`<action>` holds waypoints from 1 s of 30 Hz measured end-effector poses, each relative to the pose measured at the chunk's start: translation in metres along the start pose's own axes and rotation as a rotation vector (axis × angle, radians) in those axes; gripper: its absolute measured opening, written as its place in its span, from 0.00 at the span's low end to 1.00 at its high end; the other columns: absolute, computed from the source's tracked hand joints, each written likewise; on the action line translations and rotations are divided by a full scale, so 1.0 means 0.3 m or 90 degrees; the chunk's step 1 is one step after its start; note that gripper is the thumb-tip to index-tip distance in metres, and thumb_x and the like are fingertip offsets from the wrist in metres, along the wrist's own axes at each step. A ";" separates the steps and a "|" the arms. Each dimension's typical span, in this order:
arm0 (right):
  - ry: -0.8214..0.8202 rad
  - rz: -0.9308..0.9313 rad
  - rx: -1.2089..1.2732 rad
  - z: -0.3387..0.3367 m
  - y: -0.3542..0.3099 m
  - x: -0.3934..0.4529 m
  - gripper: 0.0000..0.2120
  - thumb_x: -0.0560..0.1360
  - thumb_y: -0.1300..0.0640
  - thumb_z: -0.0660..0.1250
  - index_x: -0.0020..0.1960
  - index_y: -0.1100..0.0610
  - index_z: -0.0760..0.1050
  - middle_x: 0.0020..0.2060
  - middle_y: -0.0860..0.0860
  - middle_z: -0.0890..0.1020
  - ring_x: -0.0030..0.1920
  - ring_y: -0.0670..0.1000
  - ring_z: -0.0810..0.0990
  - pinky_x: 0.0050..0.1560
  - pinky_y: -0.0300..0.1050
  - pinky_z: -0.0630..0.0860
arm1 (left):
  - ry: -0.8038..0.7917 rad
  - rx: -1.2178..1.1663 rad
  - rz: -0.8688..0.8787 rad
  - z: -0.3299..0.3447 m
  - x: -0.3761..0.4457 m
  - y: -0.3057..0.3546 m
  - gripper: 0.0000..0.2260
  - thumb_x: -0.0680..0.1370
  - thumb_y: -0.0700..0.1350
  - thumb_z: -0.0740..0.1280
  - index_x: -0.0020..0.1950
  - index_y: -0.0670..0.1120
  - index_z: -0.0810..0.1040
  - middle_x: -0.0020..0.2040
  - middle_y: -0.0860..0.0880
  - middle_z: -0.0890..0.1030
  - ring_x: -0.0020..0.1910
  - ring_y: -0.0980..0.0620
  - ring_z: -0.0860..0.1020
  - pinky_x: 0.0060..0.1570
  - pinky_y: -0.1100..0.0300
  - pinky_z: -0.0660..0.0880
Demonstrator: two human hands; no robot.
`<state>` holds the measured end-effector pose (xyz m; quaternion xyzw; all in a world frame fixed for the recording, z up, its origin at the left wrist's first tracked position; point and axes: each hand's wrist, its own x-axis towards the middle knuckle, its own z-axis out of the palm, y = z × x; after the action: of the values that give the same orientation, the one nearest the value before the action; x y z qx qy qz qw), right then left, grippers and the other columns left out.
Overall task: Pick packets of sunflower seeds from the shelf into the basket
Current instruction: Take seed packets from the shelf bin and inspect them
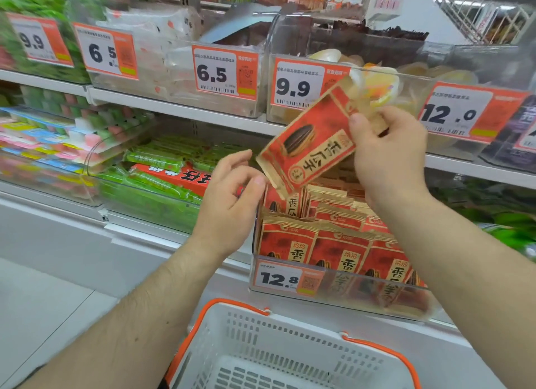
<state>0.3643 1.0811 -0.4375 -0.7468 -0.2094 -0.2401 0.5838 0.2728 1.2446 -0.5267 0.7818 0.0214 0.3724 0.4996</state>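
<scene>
One packet (311, 143) is up and clear of the bin, pinched at its top end by the right hand (387, 153), thumb across the front, and hanging tilted above the rest of the stock. Left hand (232, 197) floats just beside its lower corner, fingers loosely curled, holding nothing. Below, the clear bin (333, 287) on the shelf stands packed with red sunflower seed packets (339, 243). Down at the bottom, the white basket (261, 342) with orange trim shows no packets in the part visible, so by my reckoning this job is only just starting: drop this one in, then back for more.
</scene>
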 end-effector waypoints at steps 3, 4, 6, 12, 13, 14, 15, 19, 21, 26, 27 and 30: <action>-0.026 0.176 0.216 -0.039 -0.039 -0.023 0.08 0.82 0.56 0.64 0.44 0.54 0.75 0.39 0.52 0.84 0.37 0.50 0.83 0.32 0.44 0.79 | 0.081 -0.042 0.017 -0.016 0.015 0.067 0.11 0.74 0.55 0.59 0.42 0.52 0.78 0.55 0.54 0.75 0.56 0.66 0.73 0.55 0.69 0.68; -0.054 0.201 0.230 -0.052 -0.049 -0.038 0.08 0.82 0.57 0.63 0.45 0.54 0.75 0.40 0.52 0.84 0.37 0.49 0.83 0.29 0.41 0.77 | 0.108 -0.058 -0.003 -0.030 0.021 0.091 0.09 0.74 0.54 0.60 0.42 0.52 0.77 0.52 0.52 0.76 0.52 0.63 0.74 0.53 0.67 0.70; -0.117 0.198 0.232 -0.075 -0.053 -0.071 0.08 0.83 0.58 0.62 0.44 0.55 0.73 0.39 0.54 0.83 0.36 0.50 0.83 0.27 0.39 0.74 | 0.161 -0.097 -0.049 -0.065 0.028 0.138 0.07 0.74 0.50 0.61 0.42 0.49 0.75 0.46 0.45 0.77 0.45 0.56 0.75 0.46 0.64 0.71; -0.376 0.128 0.164 -0.113 -0.023 -0.151 0.11 0.80 0.62 0.64 0.40 0.56 0.73 0.28 0.50 0.82 0.29 0.50 0.80 0.27 0.43 0.71 | 0.037 -0.146 -0.187 -0.075 -0.069 0.237 0.03 0.79 0.43 0.66 0.45 0.48 0.76 0.45 0.44 0.80 0.39 0.54 0.78 0.38 0.61 0.75; -0.416 0.116 0.140 -0.115 -0.016 -0.164 0.11 0.80 0.62 0.65 0.39 0.56 0.74 0.29 0.50 0.82 0.30 0.51 0.80 0.29 0.44 0.72 | -0.006 -0.157 -0.224 -0.061 -0.092 0.244 0.04 0.80 0.42 0.65 0.46 0.47 0.77 0.43 0.45 0.80 0.37 0.54 0.78 0.36 0.60 0.75; -0.448 0.107 0.112 -0.116 -0.010 -0.178 0.11 0.79 0.62 0.66 0.38 0.56 0.74 0.29 0.51 0.82 0.31 0.51 0.81 0.32 0.45 0.74 | -0.049 -0.163 -0.254 -0.049 -0.112 0.248 0.05 0.81 0.43 0.64 0.48 0.47 0.79 0.42 0.46 0.80 0.37 0.54 0.77 0.36 0.58 0.74; -0.472 0.098 0.087 -0.116 0.000 -0.191 0.10 0.79 0.61 0.67 0.39 0.57 0.76 0.31 0.51 0.83 0.33 0.53 0.82 0.35 0.47 0.77 | -0.081 -0.166 -0.276 -0.037 -0.132 0.246 0.06 0.81 0.43 0.64 0.48 0.46 0.80 0.41 0.46 0.81 0.36 0.53 0.78 0.36 0.57 0.74; -0.505 0.133 0.075 -0.111 0.030 -0.248 0.06 0.78 0.62 0.68 0.49 0.66 0.78 0.44 0.62 0.85 0.46 0.63 0.85 0.49 0.64 0.81 | -0.119 -0.203 -0.336 -0.016 -0.192 0.221 0.06 0.79 0.39 0.66 0.47 0.44 0.83 0.38 0.49 0.85 0.34 0.54 0.82 0.32 0.62 0.77; -0.486 0.171 0.098 -0.110 0.040 -0.274 0.05 0.77 0.63 0.69 0.49 0.65 0.77 0.43 0.62 0.86 0.45 0.62 0.86 0.46 0.61 0.83 | -0.126 -0.215 -0.367 -0.015 -0.212 0.201 0.06 0.79 0.39 0.67 0.49 0.42 0.84 0.40 0.46 0.86 0.35 0.53 0.83 0.33 0.60 0.79; -0.430 0.285 0.132 -0.103 0.106 -0.347 0.11 0.79 0.57 0.68 0.50 0.66 0.76 0.37 0.60 0.85 0.35 0.57 0.85 0.36 0.53 0.80 | -0.109 -0.253 -0.460 -0.009 -0.256 0.146 0.10 0.76 0.45 0.69 0.49 0.39 0.84 0.41 0.41 0.84 0.37 0.47 0.80 0.36 0.57 0.79; -0.431 0.300 0.131 -0.103 0.126 -0.364 0.14 0.79 0.55 0.66 0.48 0.68 0.76 0.35 0.60 0.85 0.33 0.55 0.84 0.35 0.50 0.79 | -0.108 -0.266 -0.475 -0.005 -0.266 0.139 0.12 0.74 0.47 0.70 0.49 0.39 0.84 0.41 0.41 0.84 0.37 0.47 0.79 0.35 0.58 0.79; -0.416 0.327 0.148 -0.107 0.165 -0.398 0.17 0.80 0.53 0.64 0.41 0.66 0.78 0.30 0.58 0.83 0.30 0.53 0.81 0.30 0.46 0.75 | -0.113 -0.282 -0.504 0.007 -0.288 0.125 0.17 0.69 0.50 0.70 0.48 0.37 0.84 0.42 0.39 0.83 0.38 0.47 0.80 0.37 0.56 0.78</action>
<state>0.2947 1.0346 -0.5412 -0.7405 -0.2163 0.1871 0.6082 0.1990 1.1893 -0.5459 0.6166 0.1954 0.0797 0.7585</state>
